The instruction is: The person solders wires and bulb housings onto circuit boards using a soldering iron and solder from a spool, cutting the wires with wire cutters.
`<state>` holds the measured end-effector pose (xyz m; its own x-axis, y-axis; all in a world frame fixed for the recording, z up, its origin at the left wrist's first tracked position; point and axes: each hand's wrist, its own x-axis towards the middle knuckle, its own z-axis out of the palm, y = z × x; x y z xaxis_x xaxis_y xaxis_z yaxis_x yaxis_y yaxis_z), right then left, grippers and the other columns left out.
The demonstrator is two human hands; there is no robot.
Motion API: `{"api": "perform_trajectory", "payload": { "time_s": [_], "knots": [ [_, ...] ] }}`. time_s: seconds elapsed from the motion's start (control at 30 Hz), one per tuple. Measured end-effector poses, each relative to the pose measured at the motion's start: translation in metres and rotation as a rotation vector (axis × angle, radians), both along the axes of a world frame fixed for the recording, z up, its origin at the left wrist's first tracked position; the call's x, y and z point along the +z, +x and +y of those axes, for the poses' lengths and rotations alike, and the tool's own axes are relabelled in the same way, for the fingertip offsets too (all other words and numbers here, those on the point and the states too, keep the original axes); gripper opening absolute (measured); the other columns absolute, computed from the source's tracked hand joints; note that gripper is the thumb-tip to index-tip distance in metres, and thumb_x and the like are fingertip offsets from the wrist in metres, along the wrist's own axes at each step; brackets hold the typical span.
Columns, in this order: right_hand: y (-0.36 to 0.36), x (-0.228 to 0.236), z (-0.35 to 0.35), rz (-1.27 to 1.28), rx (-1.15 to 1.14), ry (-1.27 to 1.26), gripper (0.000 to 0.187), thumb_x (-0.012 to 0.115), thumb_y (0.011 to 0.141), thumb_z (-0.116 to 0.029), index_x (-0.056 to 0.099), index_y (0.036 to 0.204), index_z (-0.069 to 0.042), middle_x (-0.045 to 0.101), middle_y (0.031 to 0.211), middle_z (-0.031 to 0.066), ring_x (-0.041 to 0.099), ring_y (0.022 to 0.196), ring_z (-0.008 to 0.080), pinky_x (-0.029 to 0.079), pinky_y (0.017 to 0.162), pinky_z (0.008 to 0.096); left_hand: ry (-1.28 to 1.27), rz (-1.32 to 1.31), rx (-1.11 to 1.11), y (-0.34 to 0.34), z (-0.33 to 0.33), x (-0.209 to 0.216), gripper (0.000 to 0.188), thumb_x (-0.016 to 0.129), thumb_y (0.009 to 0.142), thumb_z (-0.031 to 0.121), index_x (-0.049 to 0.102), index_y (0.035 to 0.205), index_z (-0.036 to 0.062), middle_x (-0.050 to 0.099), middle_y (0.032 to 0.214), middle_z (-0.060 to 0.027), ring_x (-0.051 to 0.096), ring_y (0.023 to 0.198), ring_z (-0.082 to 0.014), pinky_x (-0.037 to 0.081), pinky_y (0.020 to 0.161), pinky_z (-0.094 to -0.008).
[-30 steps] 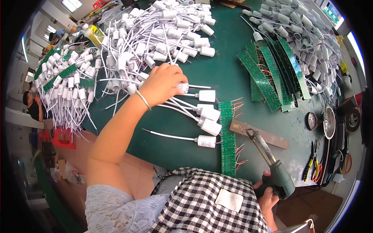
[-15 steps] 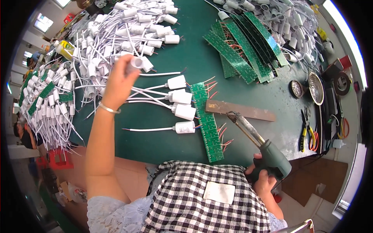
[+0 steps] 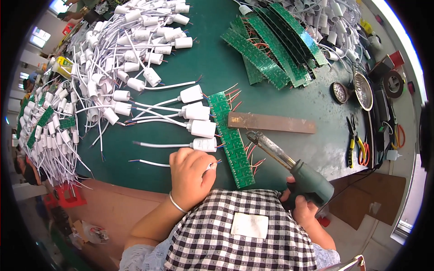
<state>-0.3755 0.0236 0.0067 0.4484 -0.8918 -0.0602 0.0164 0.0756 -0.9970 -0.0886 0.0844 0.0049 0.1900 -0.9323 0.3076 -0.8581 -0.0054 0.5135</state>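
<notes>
My left hand (image 3: 192, 174) is closed around a white cylindrical housing, mostly hidden by the fingers. Its white cable (image 3: 151, 163) sticks out to the left, and a short blue wire points toward the lower part of a long green circuit board (image 3: 231, 149). Above this hand, several white corded housings (image 3: 202, 128) lie in a column, their wire ends at the board's left edge. My right hand (image 3: 302, 205) grips the handle of a dark green soldering gun (image 3: 312, 183). The gun's metal tip hovers by the board's right side, near a brown bar (image 3: 271, 123) lying across the board.
A large heap of white corded housings (image 3: 135, 40) covers the back left. Stacked green boards (image 3: 275, 49) lie at the back right, before another white heap (image 3: 334, 27). Toward the right edge are a metal dish (image 3: 363, 92), a small round tin (image 3: 340, 92) and yellow-handled pliers (image 3: 351, 147).
From the heap at the left, my left hand has come down and right to the board's lower end, bringing a white housing. My right hand keeps holding the soldering gun. The view has shifted slightly.
</notes>
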Motion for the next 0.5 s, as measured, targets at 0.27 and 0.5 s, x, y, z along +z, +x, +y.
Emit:
{"api": "perform_trajectory", "payload": {
  "time_s": [0.27,0.5],
  "knots": [
    [-0.018,-0.010,0.004,0.005,0.155,-0.028,0.055,0.062,0.091,-0.038,0.049,0.127,0.002,0.060,0.117,0.0136,0.060,0.072,0.0177,0.051,0.066,0.0309,0.012,-0.077,0.042,-0.005,-0.017,0.001,0.006,0.066,0.068,0.010,0.065,0.074,0.0131,0.042,0.137,-0.0112,0.029,0.129,-0.0419,0.019,0.105,-0.0497],
    [-0.012,-0.004,0.002,0.178,0.165,-0.067,0.037,0.066,0.084,-0.030,0.064,0.107,-0.001,0.065,0.080,0.0074,0.063,0.067,0.0220,0.050,0.065,0.0317,0.025,-0.099,0.059,-0.008,-0.020,-0.002,0.006,0.067,0.067,0.010,0.064,0.071,0.0145,0.042,0.140,-0.0095,0.028,0.131,-0.0419,0.017,0.105,-0.0515]
  ]
}}
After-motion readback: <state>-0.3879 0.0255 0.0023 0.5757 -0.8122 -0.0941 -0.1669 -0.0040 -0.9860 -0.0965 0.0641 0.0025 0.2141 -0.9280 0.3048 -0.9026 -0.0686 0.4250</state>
